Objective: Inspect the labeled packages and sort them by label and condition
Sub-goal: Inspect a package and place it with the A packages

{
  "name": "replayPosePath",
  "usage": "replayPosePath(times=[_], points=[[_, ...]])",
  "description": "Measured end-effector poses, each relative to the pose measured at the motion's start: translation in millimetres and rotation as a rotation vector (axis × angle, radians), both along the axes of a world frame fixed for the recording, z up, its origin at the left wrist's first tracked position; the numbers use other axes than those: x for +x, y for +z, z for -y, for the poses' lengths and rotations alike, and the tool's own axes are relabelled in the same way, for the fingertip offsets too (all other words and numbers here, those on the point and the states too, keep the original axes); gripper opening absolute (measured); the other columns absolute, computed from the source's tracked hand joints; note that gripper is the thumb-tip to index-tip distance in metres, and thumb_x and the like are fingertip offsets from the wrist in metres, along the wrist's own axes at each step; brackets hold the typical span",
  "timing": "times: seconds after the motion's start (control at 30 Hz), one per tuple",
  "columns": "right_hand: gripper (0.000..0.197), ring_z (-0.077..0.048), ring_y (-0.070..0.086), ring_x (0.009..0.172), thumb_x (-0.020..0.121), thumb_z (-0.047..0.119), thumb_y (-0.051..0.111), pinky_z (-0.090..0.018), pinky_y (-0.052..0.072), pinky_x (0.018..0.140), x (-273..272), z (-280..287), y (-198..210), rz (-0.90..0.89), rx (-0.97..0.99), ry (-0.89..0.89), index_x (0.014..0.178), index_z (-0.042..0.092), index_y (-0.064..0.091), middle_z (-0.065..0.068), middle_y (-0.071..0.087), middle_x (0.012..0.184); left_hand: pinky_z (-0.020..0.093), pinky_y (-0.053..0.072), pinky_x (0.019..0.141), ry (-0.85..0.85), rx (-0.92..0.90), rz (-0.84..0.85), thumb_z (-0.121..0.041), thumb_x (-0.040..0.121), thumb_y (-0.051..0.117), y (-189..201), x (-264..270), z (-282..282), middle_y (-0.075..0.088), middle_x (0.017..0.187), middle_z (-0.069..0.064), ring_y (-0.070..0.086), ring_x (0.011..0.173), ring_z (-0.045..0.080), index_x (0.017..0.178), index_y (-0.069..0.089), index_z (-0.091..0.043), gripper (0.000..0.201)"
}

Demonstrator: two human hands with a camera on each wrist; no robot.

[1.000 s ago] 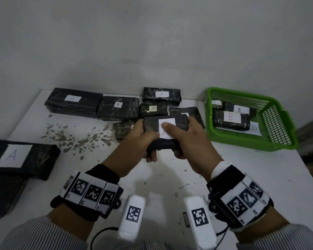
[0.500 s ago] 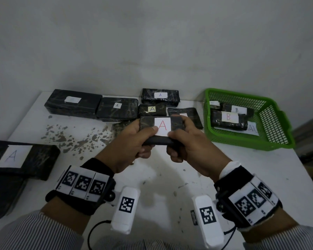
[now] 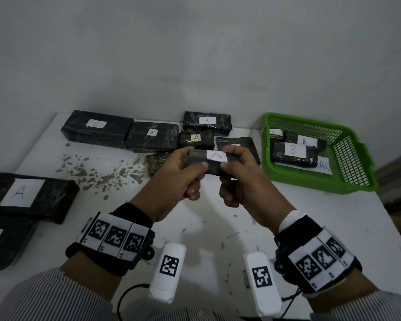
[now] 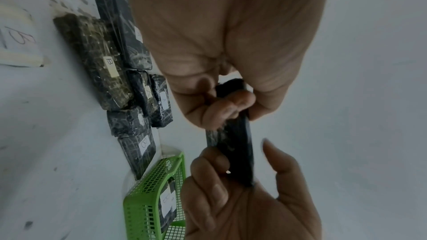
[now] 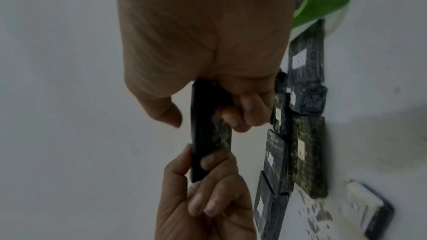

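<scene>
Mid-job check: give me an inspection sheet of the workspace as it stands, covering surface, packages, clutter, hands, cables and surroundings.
Surface: white table, scuffed, with dark flecks at left.
Job's things: black wrapped package with a red A label held above the table; A-labelled packages along the back wall and at far left; green plastic mesh basket at right holding B-labelled packages.
Clutter: dark crumbs scattered on the table's left part.
Hands: left hand and right hand each grip one end of the held package.
Cables: black cable near the left sleeve.
Surroundings: plain grey wall behind.
</scene>
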State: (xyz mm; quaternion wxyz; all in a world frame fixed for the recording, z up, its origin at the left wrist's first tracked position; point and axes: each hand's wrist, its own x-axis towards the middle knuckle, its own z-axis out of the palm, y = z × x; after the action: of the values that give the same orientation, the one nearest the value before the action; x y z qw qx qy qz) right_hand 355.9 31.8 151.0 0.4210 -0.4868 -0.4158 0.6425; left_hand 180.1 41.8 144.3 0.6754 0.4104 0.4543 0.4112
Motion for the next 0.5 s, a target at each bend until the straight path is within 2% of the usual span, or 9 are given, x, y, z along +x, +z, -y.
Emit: replayPosePath(times=[0.07,0.13,0.2,0.3,0.4,0.47,0.5], points=[[0.042,-0.023,0.047,0.051,0.096,0.029,0.065,-0.031,0.030,0.049,5,3,2,0.055,0.008,0.047,0.133,0.024,0.047,-0.007,0.048,0.070,0.023,0.041,0.045,0.020,0.001,0.036,-0.020,0.101,0.058,1,-1,-1,0.051,0.070,0.005,0.040,0.044,0.010,0.131,0.051,-0.004,0.035],[0.031,-0.024,0.047,0.049,0.103,0.030,0.060,-0.031,0.030,0.048,7,5,4,0.103,0.040,0.029,0.129,0.018,0.050,-0.006,0.048,0.065,0.025,0.044,0.046,0.025,0.028,0.015,-0.039,0.091,0.064,4,1,0,0.054,0.067,0.004,0.045,0.046,0.013,0.127,0.055,0.004,0.057],[0.030,-0.024,0.045,0.046,0.104,0.034,0.057,-0.029,0.029,0.045,8,5,6,0.122,0.062,-0.003,0.125,0.012,0.053,-0.005,0.048,0.060,0.028,0.048,0.048,0.024,0.048,-0.017,-0.052,0.080,0.064,6,5,3,0.058,0.067,0.005,0.051,0.047,0.017,0.126,0.057,0.003,0.072],[0.033,-0.025,0.047,0.048,0.102,0.045,0.056,-0.029,0.030,0.045,10,4,11,0.184,0.074,-0.009,0.120,0.016,0.057,-0.009,0.053,0.062,0.030,0.053,0.051,0.047,0.049,-0.030,-0.051,0.083,0.062,5,13,6,0.061,0.068,0.007,0.058,0.050,0.020,0.125,0.057,0.000,0.067],[0.038,-0.024,0.060,0.065,0.096,0.065,0.052,-0.030,0.040,0.047,12,5,14,0.308,0.046,0.049,0.117,0.032,0.054,-0.009,0.065,0.080,0.032,0.054,0.052,0.086,0.031,-0.054,-0.045,0.096,0.057,2,19,6,0.061,0.069,0.009,0.060,0.052,0.022,0.125,0.057,-0.001,0.053],[0.041,-0.022,0.068,0.088,0.096,0.069,0.046,-0.033,0.054,0.052,14,5,13,0.361,0.032,0.064,0.119,0.037,0.052,-0.005,0.064,0.107,0.032,0.054,0.052,0.106,0.030,-0.052,-0.043,0.098,0.056,2,21,6,0.063,0.069,0.010,0.062,0.053,0.023,0.126,0.057,0.000,0.051],[0.041,-0.021,0.065,0.102,0.097,0.069,0.044,-0.035,0.061,0.059,14,5,11,0.362,0.037,0.059,0.121,0.036,0.053,-0.002,0.060,0.118,0.032,0.054,0.052,0.106,0.024,-0.048,-0.047,0.095,0.057,3,22,6,0.064,0.069,0.010,0.063,0.055,0.023,0.126,0.057,0.000,0.056]])
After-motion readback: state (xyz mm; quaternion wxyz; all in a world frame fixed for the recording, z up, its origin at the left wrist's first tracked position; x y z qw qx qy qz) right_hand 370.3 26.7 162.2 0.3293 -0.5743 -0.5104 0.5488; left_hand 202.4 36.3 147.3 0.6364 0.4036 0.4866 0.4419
